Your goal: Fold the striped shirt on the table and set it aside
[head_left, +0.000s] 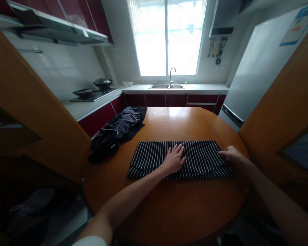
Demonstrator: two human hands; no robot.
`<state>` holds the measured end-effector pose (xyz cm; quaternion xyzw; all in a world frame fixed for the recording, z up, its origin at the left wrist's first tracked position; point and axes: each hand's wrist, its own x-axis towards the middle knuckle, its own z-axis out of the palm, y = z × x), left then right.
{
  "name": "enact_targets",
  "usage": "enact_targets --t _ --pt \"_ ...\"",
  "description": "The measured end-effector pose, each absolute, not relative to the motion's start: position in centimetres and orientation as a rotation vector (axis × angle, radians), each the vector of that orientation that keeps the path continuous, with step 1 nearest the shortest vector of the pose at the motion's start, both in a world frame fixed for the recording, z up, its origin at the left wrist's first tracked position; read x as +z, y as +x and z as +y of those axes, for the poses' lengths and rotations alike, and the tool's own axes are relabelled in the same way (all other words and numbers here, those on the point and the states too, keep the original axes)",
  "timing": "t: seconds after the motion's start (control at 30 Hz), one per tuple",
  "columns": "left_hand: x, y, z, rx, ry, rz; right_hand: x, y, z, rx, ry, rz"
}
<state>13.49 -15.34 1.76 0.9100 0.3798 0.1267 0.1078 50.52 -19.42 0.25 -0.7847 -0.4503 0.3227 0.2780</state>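
Observation:
A black cloth with white stripes (200,159) lies folded into a wide rectangle on the wooden table (164,208). My left hand (174,159) rests flat on its middle, fingers spread. At the cloth's right edge, my right hand (232,154) pinches the border between thumb and fingertips. Along the near side a folded layer shows, slightly curved. Whether the cloth is an apron or another garment cannot be told from here.
Dark clothes (120,131) lie heaped on the table's left side. Beyond are a counter with a sink (166,86), a stove (94,95) with two pans, and a fridge (259,65) at right. Wooden frames (38,102) flank the table.

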Motion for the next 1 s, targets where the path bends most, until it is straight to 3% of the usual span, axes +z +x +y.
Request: enact_targets --t 0.17,0.33,0.6,0.83,1.0 --pt "-0.5 13.8 -15.4 0.413 2.702 1.107 2.1 49.2 -20.2 1.088 -2.094 -1.136" --pt "-0.6 13.5 -15.4 0.445 2.691 1.107 4.0 48.7 -21.2 1.392 -1.786 -1.12" --pt "0.1 13.7 -15.7 0.472 2.545 1.075 10.7 45.9 -21.0 1.242 -1.603 -1.047" --pt "3.9 12.6 -13.0 0.865 1.658 0.976 17.5 34.7 -17.9 1.358 -1.347 -1.179" --pt "8.7 6.4 -11.4 1.003 1.026 0.874 15.3 22.6 -14.6 1.325 -1.257 -1.314"
